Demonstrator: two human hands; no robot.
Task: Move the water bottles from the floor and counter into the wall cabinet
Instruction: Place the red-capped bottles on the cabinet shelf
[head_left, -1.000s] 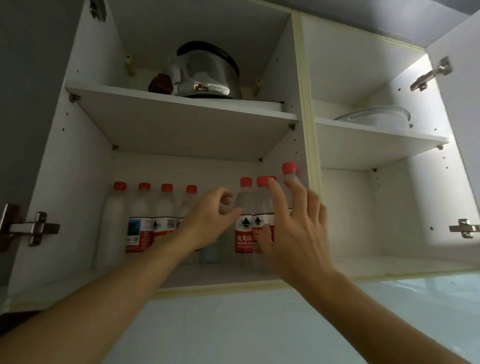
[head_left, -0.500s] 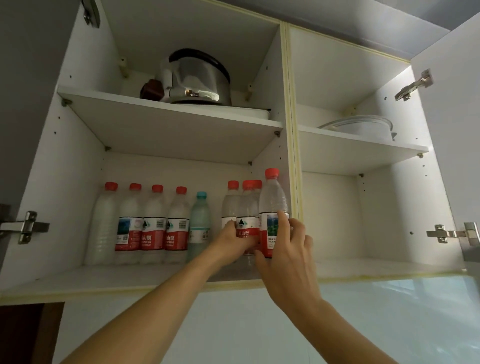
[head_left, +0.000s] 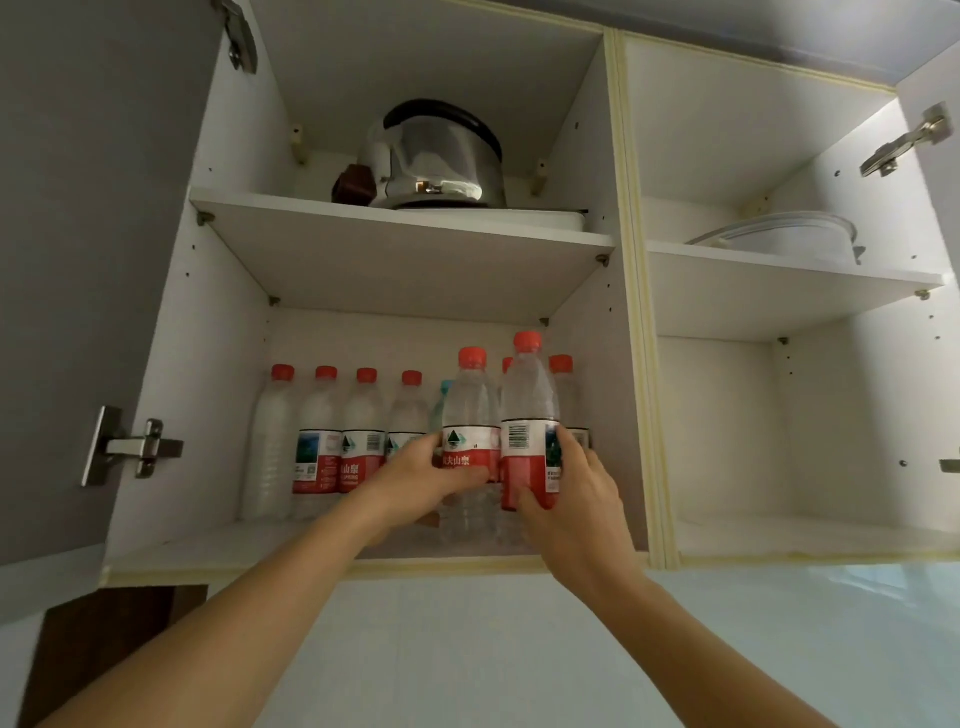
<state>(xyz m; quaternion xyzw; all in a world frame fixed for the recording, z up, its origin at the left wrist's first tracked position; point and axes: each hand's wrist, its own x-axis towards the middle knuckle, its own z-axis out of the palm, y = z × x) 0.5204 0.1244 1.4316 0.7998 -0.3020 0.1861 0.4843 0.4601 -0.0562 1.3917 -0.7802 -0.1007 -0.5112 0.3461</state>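
Observation:
The white wall cabinet (head_left: 171, 395) stands open above me. Several clear, red-capped water bottles (head_left: 322, 441) line the back of its lower left shelf, and a teal-capped one (head_left: 442, 395) peeks out behind. My left hand (head_left: 421, 475) grips a red-labelled bottle (head_left: 470, 410) at the front of the shelf. My right hand (head_left: 576, 493) grips another bottle (head_left: 530, 415) right beside it, barcode facing me. Two more red caps show behind these, against the divider.
A steel kettle (head_left: 436, 156) sits on the upper left shelf and a glass lid (head_left: 779, 236) on the upper right one. The lower right compartment (head_left: 779, 441) holds nothing visible. Open doors with hinges (head_left: 130, 447) flank both sides. White wall tiles run below.
Both hands went from reaching over the bottle tops to gripping two bottles at label height. Those two bottles now stand nearer the shelf's front. The camera has shifted left.

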